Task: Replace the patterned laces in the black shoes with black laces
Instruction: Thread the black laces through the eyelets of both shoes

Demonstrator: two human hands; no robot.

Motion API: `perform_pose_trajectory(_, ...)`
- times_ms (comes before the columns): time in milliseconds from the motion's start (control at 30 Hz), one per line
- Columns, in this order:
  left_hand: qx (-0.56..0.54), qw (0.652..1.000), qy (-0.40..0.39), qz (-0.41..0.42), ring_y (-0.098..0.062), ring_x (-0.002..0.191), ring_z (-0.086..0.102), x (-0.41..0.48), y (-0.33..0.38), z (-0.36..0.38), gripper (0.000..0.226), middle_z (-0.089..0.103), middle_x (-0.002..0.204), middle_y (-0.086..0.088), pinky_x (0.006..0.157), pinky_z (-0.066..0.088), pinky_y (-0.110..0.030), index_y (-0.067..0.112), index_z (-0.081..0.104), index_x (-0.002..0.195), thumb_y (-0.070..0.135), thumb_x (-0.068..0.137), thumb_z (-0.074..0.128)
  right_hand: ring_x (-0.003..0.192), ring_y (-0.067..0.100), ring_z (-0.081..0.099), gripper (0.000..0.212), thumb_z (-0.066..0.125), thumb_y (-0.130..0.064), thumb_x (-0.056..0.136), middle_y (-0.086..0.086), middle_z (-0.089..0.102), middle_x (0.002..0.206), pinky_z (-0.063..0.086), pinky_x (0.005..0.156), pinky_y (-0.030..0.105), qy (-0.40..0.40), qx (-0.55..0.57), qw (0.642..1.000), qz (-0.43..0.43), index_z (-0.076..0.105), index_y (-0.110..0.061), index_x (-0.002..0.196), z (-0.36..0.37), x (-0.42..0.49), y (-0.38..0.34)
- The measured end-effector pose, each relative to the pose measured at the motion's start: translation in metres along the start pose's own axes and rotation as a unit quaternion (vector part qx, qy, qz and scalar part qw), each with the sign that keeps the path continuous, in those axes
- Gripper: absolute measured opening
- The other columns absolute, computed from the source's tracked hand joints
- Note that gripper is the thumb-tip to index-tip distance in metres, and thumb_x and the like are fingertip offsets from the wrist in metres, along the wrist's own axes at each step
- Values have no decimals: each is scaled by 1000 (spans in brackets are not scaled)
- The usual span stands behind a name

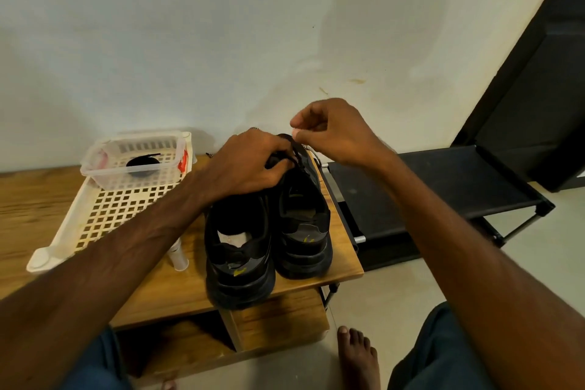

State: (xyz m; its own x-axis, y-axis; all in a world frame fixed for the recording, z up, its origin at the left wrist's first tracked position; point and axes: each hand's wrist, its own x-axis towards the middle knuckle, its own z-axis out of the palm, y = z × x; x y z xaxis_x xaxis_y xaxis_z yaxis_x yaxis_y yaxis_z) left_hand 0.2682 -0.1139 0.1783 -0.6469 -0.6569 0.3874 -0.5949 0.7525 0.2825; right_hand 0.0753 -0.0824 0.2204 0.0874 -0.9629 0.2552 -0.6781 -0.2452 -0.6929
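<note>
Pale wall backed the wooden counter, and we had the black shoes side by side at its three o'clock end, heels toward us so the lacing faced away. Our left hand reached across the left shoe and curled its fingers over the upper of the right shoe, gripping it, we judged, to keep it from lifting. Our right hand, at one o'clock from the left, pinched the end of a black lace between thumb and fingertips, drawing it up from the eyelets; how many eyelets were threaded we could not tell.

A patterned lace lay loose at twelve o'clock of the right shoe, apparently pulled out. At nine o'clock of the shoes sat a white lattice tray holding a clear container, and in it a coiled spare black lace, probably waiting for the other shoe. A small white tube lay just beside the left shoe. A black rack stood at three o'clock.
</note>
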Motion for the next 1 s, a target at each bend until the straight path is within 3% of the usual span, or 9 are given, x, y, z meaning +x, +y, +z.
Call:
perform_pose_trajectory(167, -11, 999, 1, -48, -8, 68, 57, 2, -6, 2, 18, 67, 80, 6, 60, 37, -28, 26, 72, 89, 40, 95, 62, 74, -2, 70, 14, 88, -18, 78, -7, 76, 84, 51, 66, 10, -128, -77, 988, 41, 79, -20, 89, -3, -16, 4)
perform_pose_trajectory(300, -28, 997, -16, -64, -10, 72, 59, 4, -6, 2, 20, 67, 81, 6, 64, 43, -31, 26, 72, 87, 41, 94, 61, 72, 0, 67, 25, 90, -33, 76, -8, 74, 84, 45, 61, 8, -73, -103, 992, 30, 78, -20, 92, 16, -19, 7)
perform_pose_trajectory(533, -38, 995, -45, -78, -10, 66, 56, 3, -12, -1, 23, 63, 75, 6, 59, 35, -27, 24, 67, 85, 44, 96, 64, 74, 6, 70, 6, 81, -24, 85, -6, 76, 79, 59, 74, 25, -16, -43, 998, 31, 82, -18, 86, 12, -21, 6)
perform_pose_trajectory(667, -20, 991, -83, -98, -9, 68, 59, 0, -12, 0, 24, 63, 75, 8, 62, 39, -29, 22, 67, 88, 43, 97, 63, 97, 27, 71, 20, 65, -24, 90, 11, 77, 98, 59, 90, 46, -35, 177, 977, 117, 74, -6, 89, -1, -21, -8)
perform_pose_trajectory(767, -46, 988, -94, -110, -9, 74, 65, -1, -15, 0, 25, 69, 78, 9, 72, 53, -35, 21, 72, 85, 42, 96, 65, 94, 28, 68, 25, 50, -23, 95, 9, 74, 90, 52, 85, 44, 25, 442, 890, 106, 58, -15, 72, -32, -26, -22)
perform_pose_trajectory(833, -54, 987, -97, -118, -7, 76, 65, -2, -17, 0, 25, 69, 79, 11, 76, 55, -37, 22, 72, 82, 42, 96, 65, 85, 23, 65, 36, 46, -28, 100, 6, 69, 82, 51, 80, 39, 84, 525, 842, 92, 49, -20, 65, -51, -28, -21)
perform_pose_trajectory(867, -51, 986, -96, -123, -6, 76, 64, -1, -17, -1, 26, 69, 79, 13, 77, 55, -37, 22, 72, 81, 42, 96, 65, 79, 21, 64, 38, 45, -30, 102, 3, 66, 76, 51, 78, 38, 115, 522, 839, 98, 47, -21, 65, -56, -28, -18)
perform_pose_trajectory(933, -60, 985, -80, -140, -4, 77, 64, 0, -17, -5, 28, 68, 80, 14, 74, 51, -33, 21, 74, 80, 42, 96, 64, 67, 19, 62, 41, 45, -30, 105, -2, 63, 64, 53, 74, 37, 159, 399, 891, 145, 48, -19, 66, -53, -24, -7)
perform_pose_trajectory(1000, -119, 977, -48, -172, -9, 80, 67, 0, -16, -10, 30, 73, 82, 11, 74, 50, -31, 19, 77, 82, 40, 97, 64, 60, 18, 64, 45, 46, -35, 105, -2, 67, 62, 54, 68, 36, 151, 169, 959, 170, 57, -15, 67, -44, -22, 5)
